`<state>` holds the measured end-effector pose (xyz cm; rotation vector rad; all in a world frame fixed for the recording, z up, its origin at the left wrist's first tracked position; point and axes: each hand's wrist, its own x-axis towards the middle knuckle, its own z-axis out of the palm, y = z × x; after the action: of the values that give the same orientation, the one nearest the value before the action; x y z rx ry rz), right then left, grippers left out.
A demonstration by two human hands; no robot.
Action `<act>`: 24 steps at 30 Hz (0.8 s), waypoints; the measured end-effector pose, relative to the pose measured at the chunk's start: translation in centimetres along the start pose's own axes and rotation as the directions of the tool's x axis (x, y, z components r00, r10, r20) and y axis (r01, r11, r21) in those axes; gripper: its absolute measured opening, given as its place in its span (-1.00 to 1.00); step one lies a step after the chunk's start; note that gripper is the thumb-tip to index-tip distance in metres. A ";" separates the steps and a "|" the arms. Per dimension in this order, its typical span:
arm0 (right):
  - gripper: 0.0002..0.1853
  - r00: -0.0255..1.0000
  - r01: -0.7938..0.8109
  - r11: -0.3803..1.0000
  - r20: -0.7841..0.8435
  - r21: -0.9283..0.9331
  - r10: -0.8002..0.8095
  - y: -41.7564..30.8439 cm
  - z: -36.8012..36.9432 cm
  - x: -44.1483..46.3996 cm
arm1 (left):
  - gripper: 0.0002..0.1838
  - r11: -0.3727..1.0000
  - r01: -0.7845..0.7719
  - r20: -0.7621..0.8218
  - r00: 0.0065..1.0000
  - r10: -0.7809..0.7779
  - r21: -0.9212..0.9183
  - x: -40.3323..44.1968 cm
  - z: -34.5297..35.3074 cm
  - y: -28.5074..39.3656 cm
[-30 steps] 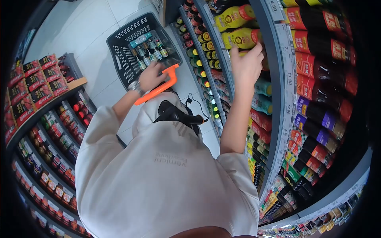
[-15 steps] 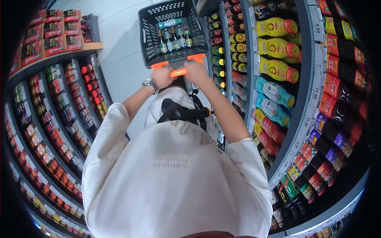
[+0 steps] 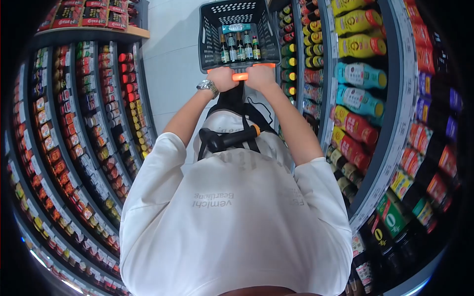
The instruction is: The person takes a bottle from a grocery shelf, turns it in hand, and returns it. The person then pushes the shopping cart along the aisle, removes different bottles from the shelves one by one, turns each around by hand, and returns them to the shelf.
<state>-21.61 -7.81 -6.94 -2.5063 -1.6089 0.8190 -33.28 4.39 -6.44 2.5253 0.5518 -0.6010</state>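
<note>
A dark grey shopping cart (image 3: 207,37) with perforated basket walls stands in front of me. Both my hands grip its orange handle (image 3: 240,77). My left hand (image 3: 221,79), below which a metal wristwatch (image 3: 208,88) shows, is closed around the left part of the bar. Close beside it, my right hand (image 3: 260,77) is closed around the right part. Inside the basket lie several dark glass bottles (image 3: 240,49) side by side, with a light-blue bottle (image 3: 236,28) lying crosswise behind them. A black device with an orange end (image 3: 229,139) hangs by straps at my waist.
Shelves of small jars (image 3: 74,133) line the left side, with red packets (image 3: 94,16) on an end display. Along the right, shelves hold yellow bottles (image 3: 362,46), light-blue bottles (image 3: 360,75) and dark bottles. Pale floor tiles (image 3: 170,64) run between the shelves.
The cart and both my hands appear farther right and slightly higher in view. The shelves have slid past on either side. My grip on the handle is the same.
</note>
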 end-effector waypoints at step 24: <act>-0.78 0.994 0.004 0.994 0.112 -0.113 0.009 -4.8 10.5 -22.6 | -0.65 0.959 -0.148 0.185 0.963 0.195 -0.242 -16.7 15.9 6.4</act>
<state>-37.61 -27.46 -5.34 -2.5813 -1.7340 0.9100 -48.83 -13.71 -8.19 2.2344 0.3005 -0.6841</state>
